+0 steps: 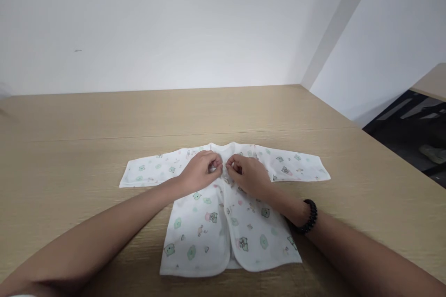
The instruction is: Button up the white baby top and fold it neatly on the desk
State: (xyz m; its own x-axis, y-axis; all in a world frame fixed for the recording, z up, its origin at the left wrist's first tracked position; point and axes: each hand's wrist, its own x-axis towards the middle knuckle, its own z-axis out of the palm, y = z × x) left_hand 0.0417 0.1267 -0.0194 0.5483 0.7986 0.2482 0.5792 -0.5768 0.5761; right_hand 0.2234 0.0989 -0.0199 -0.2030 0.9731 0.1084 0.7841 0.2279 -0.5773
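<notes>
A small white baby shirt (198, 239) with printed green and pink animals lies flat with both sleeves spread out sideways. Its front is split down the middle, and the rounded lower corners sit slightly apart. At the top of that front opening, just below the collar, my left hand (201, 171) pinches the cloth edge with thumb and forefinger. Close beside it, my right hand (251, 177) pinches the facing edge in the same way. Only a narrow gap separates the two sets of fingertips. Whether they grip a fastener or a tie there is too small to make out.
The shirt rests on a light wood-grain table (104, 116) with a thin seam running across it. A white wall (156, 32) rises along the back edge. On the right, beyond the table's edge, are a dark area and another tabletop (432, 81).
</notes>
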